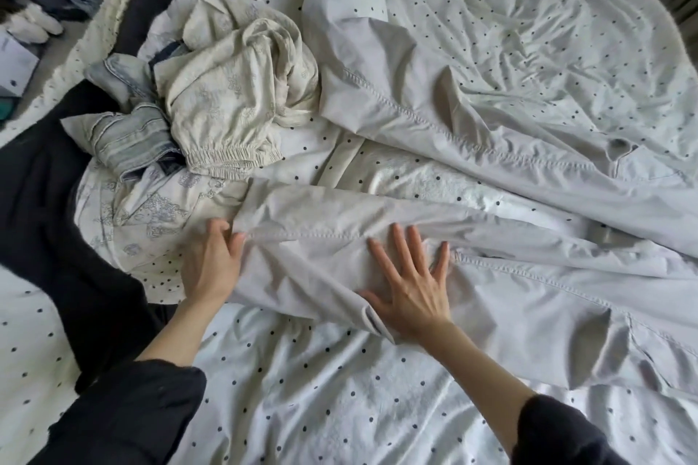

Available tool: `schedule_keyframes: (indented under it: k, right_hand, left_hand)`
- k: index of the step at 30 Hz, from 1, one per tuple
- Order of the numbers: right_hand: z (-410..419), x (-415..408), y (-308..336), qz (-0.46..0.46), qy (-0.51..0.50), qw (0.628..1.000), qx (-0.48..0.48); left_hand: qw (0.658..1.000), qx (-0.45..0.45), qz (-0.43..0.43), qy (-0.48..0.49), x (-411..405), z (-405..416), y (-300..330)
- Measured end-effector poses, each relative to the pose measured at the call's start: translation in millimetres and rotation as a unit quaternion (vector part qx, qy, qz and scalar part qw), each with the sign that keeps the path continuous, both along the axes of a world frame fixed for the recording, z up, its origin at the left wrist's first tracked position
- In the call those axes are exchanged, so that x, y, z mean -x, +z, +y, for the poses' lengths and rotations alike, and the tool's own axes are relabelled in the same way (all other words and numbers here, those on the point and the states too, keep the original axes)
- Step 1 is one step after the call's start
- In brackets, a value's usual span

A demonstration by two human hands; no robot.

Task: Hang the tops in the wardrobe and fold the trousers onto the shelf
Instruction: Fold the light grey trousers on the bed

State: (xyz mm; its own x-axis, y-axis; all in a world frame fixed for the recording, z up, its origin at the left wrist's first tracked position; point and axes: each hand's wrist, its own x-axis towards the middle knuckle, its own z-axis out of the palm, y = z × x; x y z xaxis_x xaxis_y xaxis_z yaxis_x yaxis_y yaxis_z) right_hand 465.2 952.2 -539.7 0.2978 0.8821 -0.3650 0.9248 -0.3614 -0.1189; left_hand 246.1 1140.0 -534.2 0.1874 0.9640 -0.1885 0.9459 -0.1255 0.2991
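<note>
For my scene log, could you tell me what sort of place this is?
Most likely a bedroom: the trousers are spread over a dotted bedsheet, with a pile of clothes beside them.

This is a bedroom in a home. A bed (340, 408) fills nearly the whole view, covered by a rumpled white sheet with small dark dots. Loose clothes lie heaped toward its upper left corner: a cream patterned garment (234, 87), faded jeans (132, 140) and dark fabric (45, 200). Pale trousers (491, 170) spread across the middle. Past the bed's upper left edge, floor (71, 30) shows with bags and papers.
</note>
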Motion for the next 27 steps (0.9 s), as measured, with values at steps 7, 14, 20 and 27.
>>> schedule_keyframes:
  k: [7,14,20,27]
  right_hand:
    - [13.3,-29.3,23.9,0.005,0.007,0.989,-0.146]
    - [69.2,-138.9,37.7,-0.035,-0.034,0.984,-0.171]
    - [105.1,-162.6,41.7,-0.042,-0.023,0.971,-0.235]
    - [124.2,-188.2,25.6,0.011,-0.065,0.987,-0.148]
  left_hand:
    - [0.991,-0.073,-0.075,-0.085,-55.2,-6.5,11.0]
    - [0.924,0.097,-0.335,0.155,-202.1,46.3,22.7]
    - [0.986,-0.057,-0.122,0.096,-272.0,86.0,37.6]
    - [0.978,0.050,-0.039,0.198,-317.6,120.1,37.7]
